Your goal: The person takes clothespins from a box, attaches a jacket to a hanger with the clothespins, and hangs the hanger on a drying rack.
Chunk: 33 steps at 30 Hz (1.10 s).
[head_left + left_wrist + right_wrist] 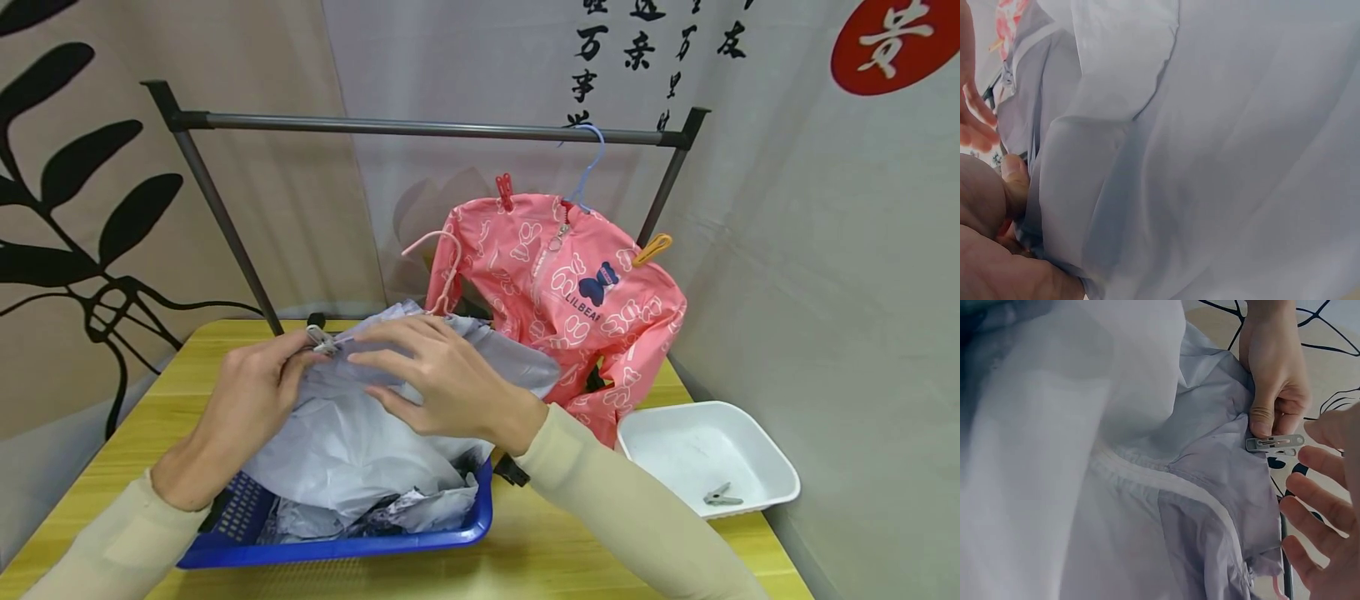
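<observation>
A light grey-lavender garment (360,442) with a pale zip band (1166,478) spreads over a blue basket (337,550). My left hand (251,396) pinches the garment's edge between thumb and fingers, beside a grey clothespin (1274,444) that sits at that edge. My right hand (450,379) hovers just right of the clothespin, its fingers loosely spread and holding nothing, as the right wrist view shows. A pink hanger (447,275) pokes its hook up behind the garment; the rest of it is hidden by cloth.
Behind the basket stands a dark metal rack (390,125). A pink printed jacket (592,325) hangs from it on a blue hanger (590,167), with a red clothespin (505,192) and a yellow clothespin (652,249). At right, a white tray (690,425) holds a grey clothespin (722,496).
</observation>
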Motion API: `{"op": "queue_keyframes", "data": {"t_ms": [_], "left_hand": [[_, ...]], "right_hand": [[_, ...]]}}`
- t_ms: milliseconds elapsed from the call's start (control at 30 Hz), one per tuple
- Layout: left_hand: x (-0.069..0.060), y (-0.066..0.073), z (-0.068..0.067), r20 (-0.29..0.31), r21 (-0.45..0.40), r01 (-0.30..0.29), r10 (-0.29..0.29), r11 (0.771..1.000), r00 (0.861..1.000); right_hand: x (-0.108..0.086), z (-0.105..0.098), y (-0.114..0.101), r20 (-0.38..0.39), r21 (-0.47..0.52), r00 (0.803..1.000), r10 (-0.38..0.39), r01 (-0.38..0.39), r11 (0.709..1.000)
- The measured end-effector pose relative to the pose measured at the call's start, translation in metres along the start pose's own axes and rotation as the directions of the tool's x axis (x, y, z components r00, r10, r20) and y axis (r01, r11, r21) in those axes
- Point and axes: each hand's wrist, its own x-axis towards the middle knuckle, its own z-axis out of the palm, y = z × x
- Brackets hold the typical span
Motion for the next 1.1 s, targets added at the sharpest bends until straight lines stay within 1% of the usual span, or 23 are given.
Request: {"op": "queue_keyframes", "data": {"t_ms": [233,500,667,867,1100], "left_hand": [[-0.001,-0.002,0.000,-0.033,-0.043,0.077,-0.078,0.996,0.996],[-0.002,-0.006,-0.002,-0.066,-0.040,0.135,-0.137,0.990,0.988],[-0.002,-0.008,-0.004,-0.065,-0.058,0.173,-0.177,0.983,0.982],[-0.004,-0.012,-0.005,-0.064,-0.062,0.196,-0.200,0.979,0.978],[-0.007,-0.016,-0.007,-0.029,-0.061,0.239,-0.242,0.969,0.970]], "right_hand": [[-0.010,-0.006,0.000,-0.020,-0.033,1.000,-0.003,0.002,0.999],[-0.025,-0.012,0.004,-0.017,-0.019,1.000,0.012,-0.013,1.000],[-0.034,-0.016,0.006,-0.032,-0.017,0.999,0.027,-0.027,0.999],[-0.049,-0.025,0.010,-0.049,0.010,0.997,0.067,-0.066,0.998],[-0.063,-0.037,0.015,-0.072,0.018,0.995,0.073,-0.072,0.997]]}}
